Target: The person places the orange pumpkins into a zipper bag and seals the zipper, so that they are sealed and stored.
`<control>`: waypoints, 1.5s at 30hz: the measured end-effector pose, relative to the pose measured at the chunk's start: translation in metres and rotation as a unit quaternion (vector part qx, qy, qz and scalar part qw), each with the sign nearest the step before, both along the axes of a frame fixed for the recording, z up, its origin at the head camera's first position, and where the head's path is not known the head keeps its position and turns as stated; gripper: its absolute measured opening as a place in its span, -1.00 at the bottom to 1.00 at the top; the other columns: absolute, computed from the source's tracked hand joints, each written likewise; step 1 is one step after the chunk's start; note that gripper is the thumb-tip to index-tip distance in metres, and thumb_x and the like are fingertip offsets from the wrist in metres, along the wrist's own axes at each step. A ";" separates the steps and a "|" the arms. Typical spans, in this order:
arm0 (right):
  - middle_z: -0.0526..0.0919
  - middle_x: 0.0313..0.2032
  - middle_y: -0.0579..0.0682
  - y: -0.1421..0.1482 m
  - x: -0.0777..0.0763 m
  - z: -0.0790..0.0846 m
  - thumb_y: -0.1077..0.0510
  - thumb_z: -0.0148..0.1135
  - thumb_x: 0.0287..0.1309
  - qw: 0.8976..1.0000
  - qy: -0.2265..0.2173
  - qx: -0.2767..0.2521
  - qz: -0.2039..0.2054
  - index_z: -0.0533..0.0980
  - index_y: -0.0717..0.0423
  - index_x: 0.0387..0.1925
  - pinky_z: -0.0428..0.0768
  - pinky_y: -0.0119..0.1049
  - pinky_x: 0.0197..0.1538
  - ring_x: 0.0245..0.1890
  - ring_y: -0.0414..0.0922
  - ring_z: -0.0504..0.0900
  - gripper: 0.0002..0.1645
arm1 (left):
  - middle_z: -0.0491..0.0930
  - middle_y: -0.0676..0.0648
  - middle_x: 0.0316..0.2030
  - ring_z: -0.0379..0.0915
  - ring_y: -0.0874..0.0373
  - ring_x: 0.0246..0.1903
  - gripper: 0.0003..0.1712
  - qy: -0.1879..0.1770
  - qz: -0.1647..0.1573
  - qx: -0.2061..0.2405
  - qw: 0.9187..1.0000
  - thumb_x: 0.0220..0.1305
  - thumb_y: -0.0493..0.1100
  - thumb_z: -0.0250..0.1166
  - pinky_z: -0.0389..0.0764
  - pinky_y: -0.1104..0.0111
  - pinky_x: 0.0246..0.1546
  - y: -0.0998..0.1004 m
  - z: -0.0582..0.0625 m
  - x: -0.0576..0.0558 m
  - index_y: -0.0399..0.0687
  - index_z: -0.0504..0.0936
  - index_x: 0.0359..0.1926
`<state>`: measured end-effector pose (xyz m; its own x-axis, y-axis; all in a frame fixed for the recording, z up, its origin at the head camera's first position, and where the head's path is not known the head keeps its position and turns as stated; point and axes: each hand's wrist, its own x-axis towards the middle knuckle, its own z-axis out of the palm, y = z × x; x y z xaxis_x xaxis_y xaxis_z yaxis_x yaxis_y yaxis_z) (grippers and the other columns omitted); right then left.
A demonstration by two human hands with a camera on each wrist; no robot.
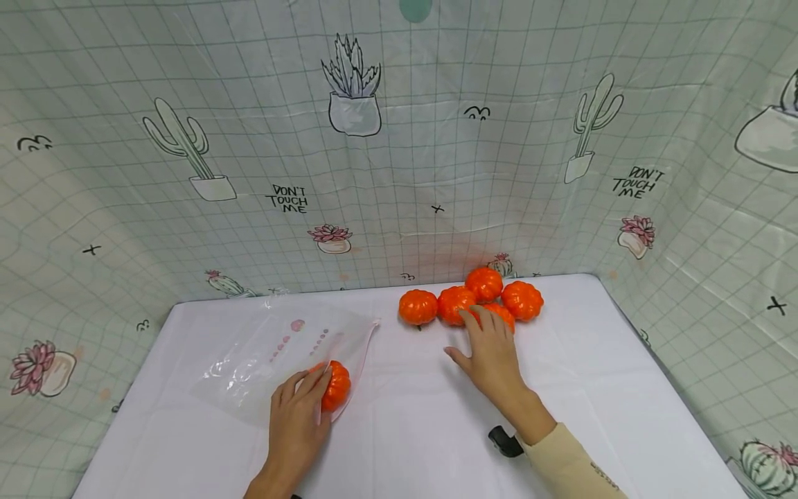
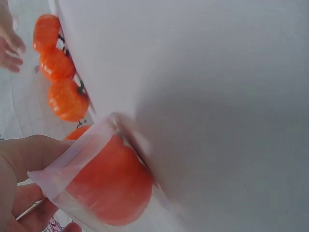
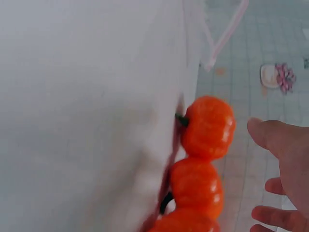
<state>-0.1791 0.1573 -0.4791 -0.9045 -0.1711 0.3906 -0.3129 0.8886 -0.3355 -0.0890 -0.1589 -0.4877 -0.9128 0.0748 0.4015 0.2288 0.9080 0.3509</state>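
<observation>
A clear zip bag [image 1: 249, 353] with pink printing lies flat at the left of the white table. Inside its mouth sits one small orange pumpkin [image 1: 337, 387], seen through the film in the left wrist view. My left hand [image 1: 298, 419] grips the bag's edge beside that pumpkin, thumb on one side and fingers on the other. Over at the back right, my right hand [image 1: 495, 357] reaches over a cluster of orange pumpkins [image 1: 457, 305], its fingers spread and partly covering the nearest pumpkin [image 1: 503, 317]. In the right wrist view the pumpkins [image 3: 207, 128] show dark green stems.
The white table [image 1: 405, 443] ends at the back against a hanging grid-patterned cloth [image 1: 399, 173] printed with potted cacti. Similar cloth hangs along both sides. A black strap piece [image 1: 505, 442] shows at the right wrist, by the beige sleeve [image 1: 570, 461].
</observation>
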 end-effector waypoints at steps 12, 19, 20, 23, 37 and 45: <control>0.45 0.28 0.39 0.037 -0.012 -0.017 0.04 0.72 -0.03 0.998 0.016 -0.013 -0.057 0.47 0.36 0.33 0.34 0.33 0.33 0.27 0.37 0.39 -0.04 | 0.68 -0.18 0.24 0.44 -0.25 0.20 -0.16 -0.002 -0.008 0.008 1.000 -0.23 -0.48 0.67 0.33 -0.15 0.24 -0.004 -0.002 0.000 -0.28 0.70 0.23; 0.43 0.27 0.43 0.045 -0.014 -0.023 0.04 0.70 0.00 0.998 -0.005 -0.008 -0.060 0.42 0.39 0.39 0.34 0.34 0.33 0.26 0.40 0.38 0.01 | 0.67 -0.19 0.26 0.42 -0.24 0.21 -0.09 -0.012 -0.010 0.007 1.000 -0.29 -0.46 0.72 0.32 -0.16 0.25 -0.004 -0.001 0.000 -0.27 0.69 0.25; 0.42 0.28 0.44 0.045 -0.014 -0.023 0.04 0.69 0.01 0.998 -0.013 -0.007 -0.060 0.40 0.39 0.40 0.33 0.35 0.34 0.27 0.40 0.37 0.02 | 0.66 -0.19 0.26 0.42 -0.24 0.22 -0.08 -0.015 -0.010 0.008 1.000 -0.29 -0.46 0.72 0.32 -0.16 0.25 -0.004 0.000 0.000 -0.27 0.68 0.26; 0.40 0.30 0.45 0.047 -0.015 -0.022 0.05 0.67 0.04 0.997 -0.032 -0.003 -0.065 0.36 0.40 0.45 0.33 0.35 0.34 0.28 0.41 0.35 0.06 | 0.65 -0.20 0.28 0.41 -0.25 0.23 -0.06 -0.024 -0.011 0.008 1.000 -0.30 -0.44 0.74 0.31 -0.16 0.26 -0.003 0.001 0.000 -0.27 0.67 0.27; 0.47 0.17 0.44 0.046 -0.023 -0.026 0.19 0.71 -0.05 0.997 -0.023 -0.032 -0.067 0.37 0.41 0.37 0.44 0.31 0.22 0.16 0.37 0.43 0.01 | 0.63 -0.19 0.30 0.39 -0.24 0.25 -0.06 -0.039 -0.008 0.004 0.999 -0.24 -0.40 0.73 0.32 -0.19 0.26 -0.005 0.002 -0.001 -0.25 0.65 0.31; 0.52 0.16 0.45 0.043 -0.016 -0.028 0.16 0.70 -0.06 0.997 -0.016 -0.038 -0.072 0.37 0.41 0.38 0.47 0.32 0.18 0.14 0.37 0.46 0.03 | 0.63 -0.18 0.30 0.38 -0.24 0.25 -0.07 -0.043 -0.010 0.013 0.999 -0.22 -0.42 0.72 0.29 -0.18 0.26 -0.005 0.003 -0.001 -0.25 0.65 0.31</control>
<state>-0.1947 0.2007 -0.5067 -0.9296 -0.0088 0.3683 -0.1716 0.8951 -0.4116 -0.0902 -0.1636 -0.4849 -0.9424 0.0830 0.3241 0.2141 0.8941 0.3934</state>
